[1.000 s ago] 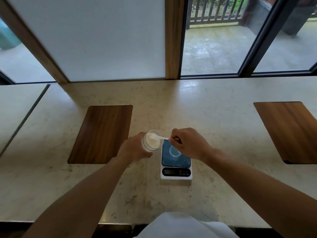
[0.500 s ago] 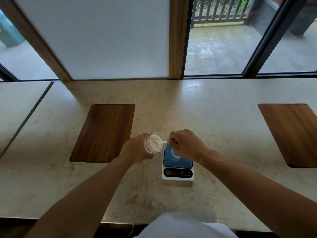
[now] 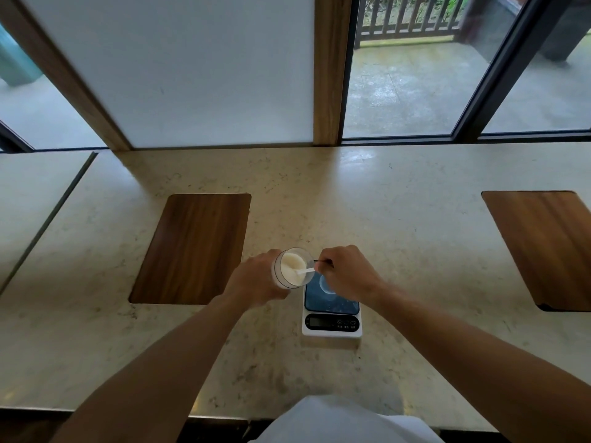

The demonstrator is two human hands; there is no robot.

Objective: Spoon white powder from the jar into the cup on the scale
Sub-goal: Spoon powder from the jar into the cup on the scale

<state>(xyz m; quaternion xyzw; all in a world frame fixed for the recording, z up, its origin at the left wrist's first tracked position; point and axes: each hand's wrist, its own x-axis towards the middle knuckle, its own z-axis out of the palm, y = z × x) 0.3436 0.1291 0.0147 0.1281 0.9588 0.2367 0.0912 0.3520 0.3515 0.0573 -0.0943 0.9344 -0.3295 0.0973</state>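
Observation:
My left hand (image 3: 254, 280) grips a clear jar (image 3: 292, 267) tilted toward the right, with white powder inside it. My right hand (image 3: 347, 273) pinches the handle of a small white spoon (image 3: 305, 271) whose bowl is down inside the jar's mouth in the powder. Just right of the jar sits a white kitchen scale (image 3: 332, 316) with a dark blue platform. A small clear cup (image 3: 325, 285) stands on that platform, mostly hidden under my right hand.
The scale rests on a pale stone counter (image 3: 399, 244). A wooden board inset (image 3: 193, 247) lies to the left of my hands, another (image 3: 543, 247) at the far right. Windows and a wooden post run along the counter's back edge.
The spoon has gone from lying over the jar's rim to dipping deeper into the powder. The jar is tipped a little more toward the right hand.

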